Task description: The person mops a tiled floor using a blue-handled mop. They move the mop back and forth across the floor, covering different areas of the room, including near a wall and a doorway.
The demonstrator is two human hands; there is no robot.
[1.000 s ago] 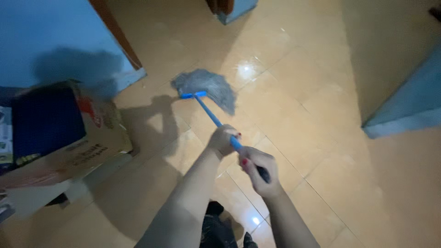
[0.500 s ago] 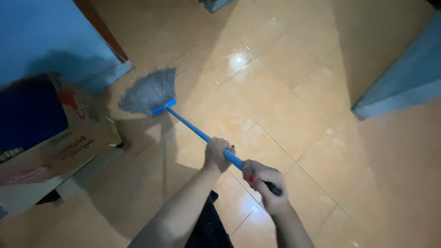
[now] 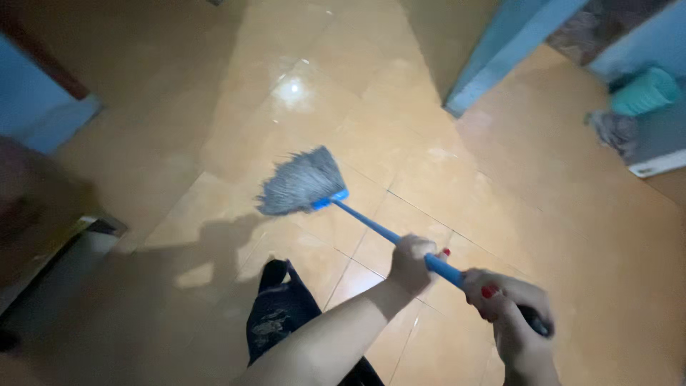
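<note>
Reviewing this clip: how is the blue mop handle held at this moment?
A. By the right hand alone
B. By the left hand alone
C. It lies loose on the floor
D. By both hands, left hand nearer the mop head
D. The left hand grips the blue mop handle nearer the grey mop head, and the right hand closes around the handle's dark end, above the tiled floor.

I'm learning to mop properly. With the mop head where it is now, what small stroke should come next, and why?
Probably draw the grey mop head back toward the feet along the tan tiled floor. Both the left hand and the right hand grip the blue handle, and the strands lie fanned away from the person, so a pull looks easier than a push.
</note>
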